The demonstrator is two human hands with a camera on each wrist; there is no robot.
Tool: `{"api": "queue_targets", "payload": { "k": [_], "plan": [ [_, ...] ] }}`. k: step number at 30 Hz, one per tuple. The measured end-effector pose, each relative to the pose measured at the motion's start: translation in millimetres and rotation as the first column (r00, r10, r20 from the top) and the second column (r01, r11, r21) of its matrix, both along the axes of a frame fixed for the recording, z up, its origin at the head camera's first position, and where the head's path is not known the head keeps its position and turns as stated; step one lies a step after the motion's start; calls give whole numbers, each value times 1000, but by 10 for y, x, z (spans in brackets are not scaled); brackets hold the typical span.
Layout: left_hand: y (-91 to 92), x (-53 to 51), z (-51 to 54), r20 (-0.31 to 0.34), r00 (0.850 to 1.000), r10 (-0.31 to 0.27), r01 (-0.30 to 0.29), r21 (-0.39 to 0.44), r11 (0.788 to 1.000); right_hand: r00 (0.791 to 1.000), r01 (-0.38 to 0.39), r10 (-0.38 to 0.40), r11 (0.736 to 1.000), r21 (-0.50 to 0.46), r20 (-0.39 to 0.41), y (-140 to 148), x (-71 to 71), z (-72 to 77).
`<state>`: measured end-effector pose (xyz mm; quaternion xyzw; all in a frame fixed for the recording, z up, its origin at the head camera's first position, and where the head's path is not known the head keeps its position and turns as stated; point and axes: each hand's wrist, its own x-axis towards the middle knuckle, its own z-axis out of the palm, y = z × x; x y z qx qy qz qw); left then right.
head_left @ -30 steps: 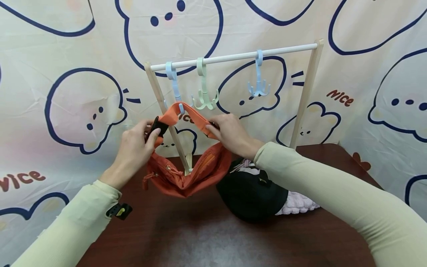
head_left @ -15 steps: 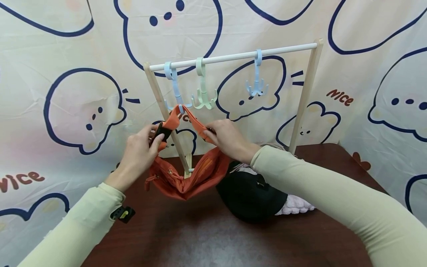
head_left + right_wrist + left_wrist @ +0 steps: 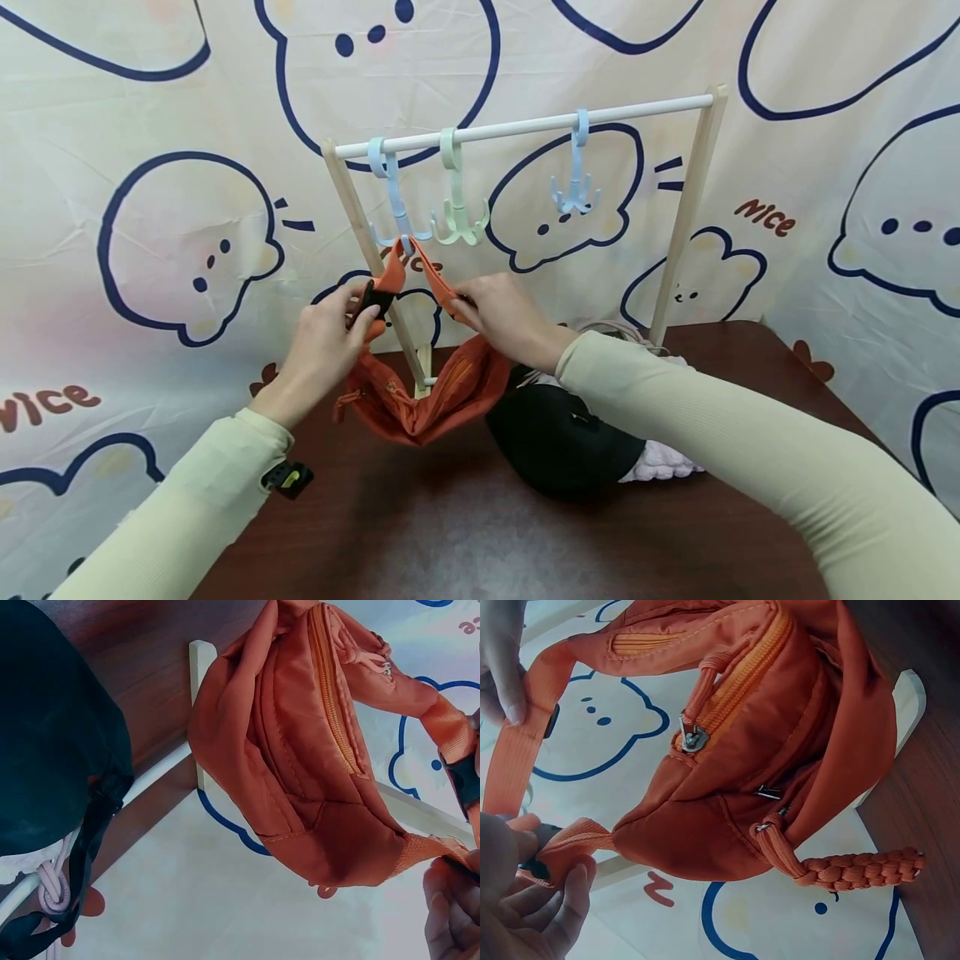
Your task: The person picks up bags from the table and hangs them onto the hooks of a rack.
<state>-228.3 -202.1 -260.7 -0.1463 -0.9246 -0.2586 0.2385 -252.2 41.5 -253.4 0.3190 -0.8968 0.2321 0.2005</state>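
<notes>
Pinching the orange webbing strap [image 3: 392, 271], left hand [image 3: 322, 333] and right hand [image 3: 510, 317] are supporting the red-orange fabric waist bag [image 3: 427, 417] beneath them, uneven release possibly causing slippage off the light-blue multi-pronged plastic hook [image 3: 397, 200] above.

The bag [image 3: 420, 418] is orange-red, two hooks [image 3: 577, 193] pale blue, the desk [image 3: 480, 542] reddish-brown, the backdrop [image 3: 217, 117] cream with navy-outlined cartoons.

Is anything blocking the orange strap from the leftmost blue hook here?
Nothing visible: the orange strap already meets the front prong of that blue hook, with the left hand and right hand gripping it on either side. The green hook hangs just to the right, not in between.
</notes>
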Motion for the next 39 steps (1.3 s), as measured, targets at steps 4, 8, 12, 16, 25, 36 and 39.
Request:
{"api": "queue_targets", "payload": {
  "k": [4,8,12,16,25,36,39],
  "plan": [
    [15,-20,-20,2,1000,-11,11,0,1000,999,2,-2,1000,1,41,-18,6,-15],
    [26,-27,-32,-2,1000,-19,19,-1,1000,998,-4,4,1000,-8,56,-35,12,-32],
    [40,-42,-43,11,1000,-14,14,-13,1000,997,-14,15,1000,-14,74,-43,15,-46],
    [53,-59,-56,20,1000,-17,18,-17,1000,996,-14,14,1000,-4,84,-52,16,-60],
    [74,-87,-83,47,999,-15,15,10,1000,996,1,-3,1000,25,94,-77,13,-93],
    [100,-161,-123,30,1000,3,-4,19,1000,993,16,-21,999,51,114,-96,9,-122],
    [106,-173,-139,30,1000,3,-4,24,1000,993,13,-19,999,49,117,-95,8,-127]
  ]
}}
